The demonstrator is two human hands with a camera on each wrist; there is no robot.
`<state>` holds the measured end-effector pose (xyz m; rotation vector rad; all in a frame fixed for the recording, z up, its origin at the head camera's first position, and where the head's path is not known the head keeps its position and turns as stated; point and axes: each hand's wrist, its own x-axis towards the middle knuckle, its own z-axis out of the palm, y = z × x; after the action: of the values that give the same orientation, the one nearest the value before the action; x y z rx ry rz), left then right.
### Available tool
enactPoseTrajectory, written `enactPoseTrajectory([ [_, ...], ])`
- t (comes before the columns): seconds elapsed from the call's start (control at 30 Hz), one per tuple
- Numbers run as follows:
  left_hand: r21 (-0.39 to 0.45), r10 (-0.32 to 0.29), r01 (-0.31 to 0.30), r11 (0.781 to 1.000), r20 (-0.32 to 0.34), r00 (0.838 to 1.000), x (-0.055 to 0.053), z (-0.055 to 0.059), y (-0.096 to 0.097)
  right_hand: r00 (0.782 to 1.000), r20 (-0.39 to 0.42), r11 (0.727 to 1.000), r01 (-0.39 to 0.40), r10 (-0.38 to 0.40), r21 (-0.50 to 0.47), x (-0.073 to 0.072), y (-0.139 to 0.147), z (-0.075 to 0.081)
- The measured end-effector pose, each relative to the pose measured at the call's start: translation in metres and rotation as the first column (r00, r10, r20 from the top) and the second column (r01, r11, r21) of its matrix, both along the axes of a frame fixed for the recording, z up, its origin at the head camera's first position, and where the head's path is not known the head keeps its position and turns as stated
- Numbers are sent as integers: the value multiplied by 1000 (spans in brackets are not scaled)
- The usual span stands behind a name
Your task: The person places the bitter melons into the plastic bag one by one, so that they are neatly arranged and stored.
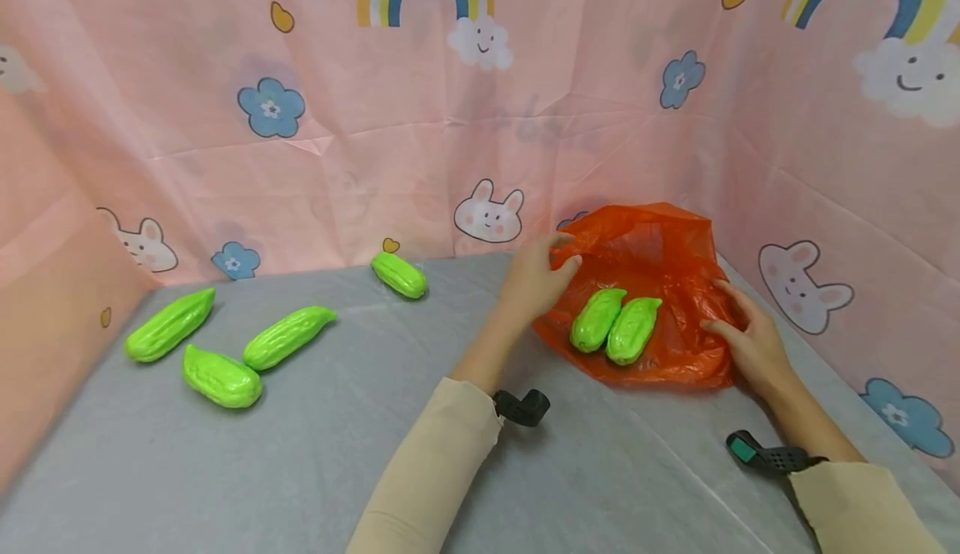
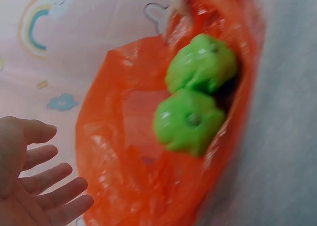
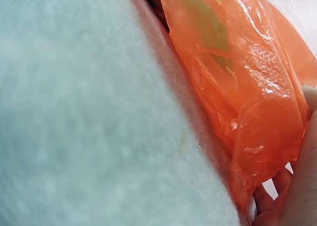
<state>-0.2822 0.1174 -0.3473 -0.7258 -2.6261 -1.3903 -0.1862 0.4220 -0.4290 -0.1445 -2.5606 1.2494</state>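
An orange-red plastic bag (image 1: 686,287) lies spread with its mouth gaping on the right of the table. Two bright green ridged gourds (image 1: 597,321) rest side by side in it. My left hand (image 1: 536,279) is at the bag's left edge in the head view; the left wrist view shows its fingers spread, holding nothing. With my right hand (image 1: 753,341) I grip the bag's right side. The right wrist view has fingers (image 3: 282,181) partly hidden by the crinkled plastic, and one gourd showing dimly through it.
Several more green gourds lie apart from the bag: one (image 1: 399,275) near the back wall and a group at the left, including a pointed one (image 1: 288,337). Pink patterned cloth (image 1: 390,162) walls the grey table (image 1: 360,454) at the back and sides.
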Motion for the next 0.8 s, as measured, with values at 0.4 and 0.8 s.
enactPoseTrajectory([
  [0.4, 130, 38, -38, 991, 2, 999, -16, 5, -30, 1000, -5, 1000, -6, 6, 4, 1, 0, 1],
  [0.8, 143, 180, -174, 974, -30, 983, -35, 5, -60, 1000, -4, 1000, 3, -3, 20, 1, -1, 1],
])
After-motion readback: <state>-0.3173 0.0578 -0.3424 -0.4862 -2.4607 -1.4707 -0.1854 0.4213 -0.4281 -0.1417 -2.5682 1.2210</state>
